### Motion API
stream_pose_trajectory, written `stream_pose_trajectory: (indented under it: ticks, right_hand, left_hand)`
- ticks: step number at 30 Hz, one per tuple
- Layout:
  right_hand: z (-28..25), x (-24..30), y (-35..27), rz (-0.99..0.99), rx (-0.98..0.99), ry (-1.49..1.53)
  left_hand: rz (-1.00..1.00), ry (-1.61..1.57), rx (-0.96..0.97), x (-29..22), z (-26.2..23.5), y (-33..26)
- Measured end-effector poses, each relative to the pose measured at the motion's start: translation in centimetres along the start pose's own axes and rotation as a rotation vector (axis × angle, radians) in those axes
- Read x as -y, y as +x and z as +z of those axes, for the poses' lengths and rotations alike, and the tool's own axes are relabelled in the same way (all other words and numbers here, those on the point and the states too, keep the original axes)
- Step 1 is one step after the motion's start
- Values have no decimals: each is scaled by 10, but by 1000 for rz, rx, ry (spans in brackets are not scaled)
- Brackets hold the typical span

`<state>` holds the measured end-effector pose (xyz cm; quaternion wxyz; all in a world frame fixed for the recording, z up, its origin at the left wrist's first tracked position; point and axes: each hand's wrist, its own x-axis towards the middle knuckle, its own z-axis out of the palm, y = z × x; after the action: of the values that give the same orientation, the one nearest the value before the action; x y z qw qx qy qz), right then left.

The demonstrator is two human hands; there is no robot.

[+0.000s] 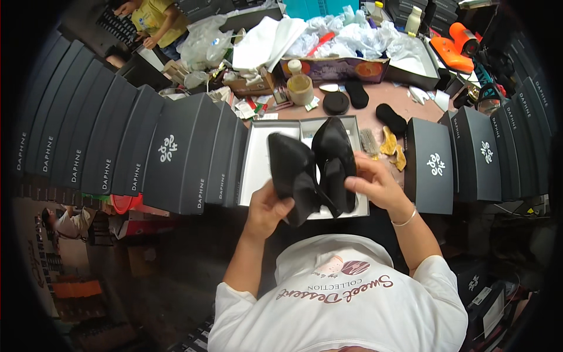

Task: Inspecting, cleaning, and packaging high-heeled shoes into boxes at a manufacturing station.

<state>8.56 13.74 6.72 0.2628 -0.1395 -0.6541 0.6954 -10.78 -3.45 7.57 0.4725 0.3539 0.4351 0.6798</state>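
Note:
Two black pointed high-heeled shoes are held up side by side over an open white-lined shoebox (255, 158). My left hand (267, 210) grips the left shoe (291, 170) near its heel end, thumb on the inner side. Around the back part of the right shoe (334, 161) my right hand (373, 180) is closed, its thumb on the outer side. Both toes point away from me, and the shoes nearly touch each other. Much of the box's inside is hidden behind them.
Rows of dark grey shoeboxes stand at the left (176, 152) and right (430, 164). Beyond lie a glue jar (299, 88), a round black tin (335, 103), a brush (368, 142), yellow scraps (388, 141) and a carton of crumpled paper (340, 69). Another person (155, 23) stands far left.

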Motion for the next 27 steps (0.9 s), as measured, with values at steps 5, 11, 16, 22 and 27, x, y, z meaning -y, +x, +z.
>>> stream_pose_trajectory:
  ticks: [5, 11, 16, 22, 27]
  right_hand:
    - [11, -27, 2, 348, -64, 688]
    - [14, -43, -12, 390, -120, 824]
    - [12, -37, -10, 359, -55, 706]
    - [15, -42, -7, 362, -57, 730]
    - [6, -53, 3, 320, -91, 721]
  left_hand:
    - [-216, -478, -84, 24, -5, 1]
    - [-310, -719, -145, 49, -2, -6]
    - [-351, -754, -131, 59, -6, -9]
    - [-317, -666, -119, 58, -14, -9]
    - [-288, -569, -165, 54, -19, 0]
